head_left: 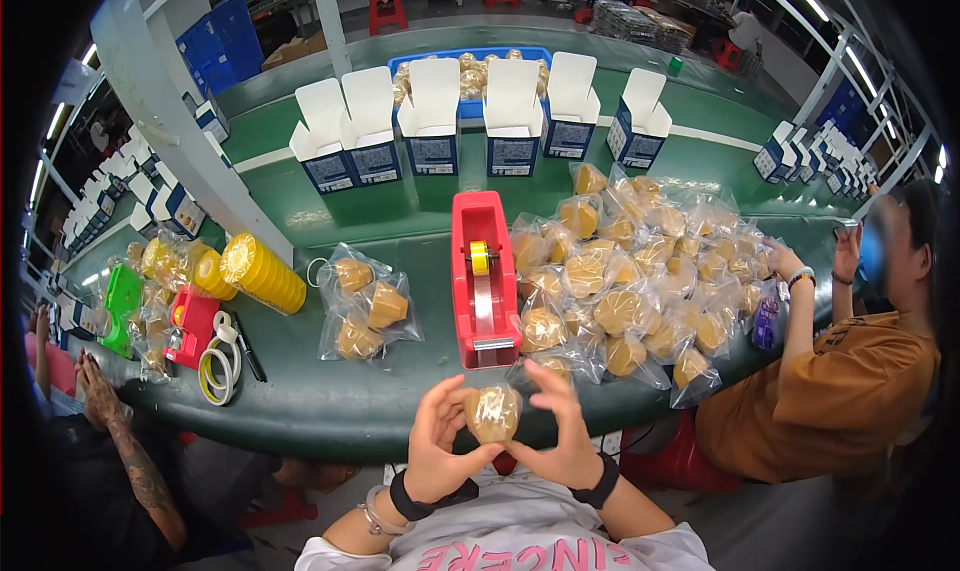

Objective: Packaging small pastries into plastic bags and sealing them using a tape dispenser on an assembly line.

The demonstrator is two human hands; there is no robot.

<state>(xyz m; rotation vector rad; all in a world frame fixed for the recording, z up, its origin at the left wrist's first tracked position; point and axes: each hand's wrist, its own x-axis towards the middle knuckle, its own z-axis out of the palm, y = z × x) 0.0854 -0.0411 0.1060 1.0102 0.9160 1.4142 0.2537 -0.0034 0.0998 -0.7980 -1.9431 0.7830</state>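
Note:
Close to my chest, at the table's near edge, is a tan cup-shaped piece wrapped in shiny clear plastic. My left hand grips it from the left, fingers curled and thumb at its base. On the other side, my right hand has its thumb against the base and its fingers curved beside the piece. Just beyond stands a red tape dispenser with a yellow-cored roll of clear tape. Bagged tan pieces lie heaped to the right of it. Several more bagged pieces lie left of it.
Open white-and-blue boxes line the far side of the green table. Behind them sits a blue bin of tan pieces. Stacked yellow cups, tape rolls and a black pen are at left. Co-workers sit on both sides.

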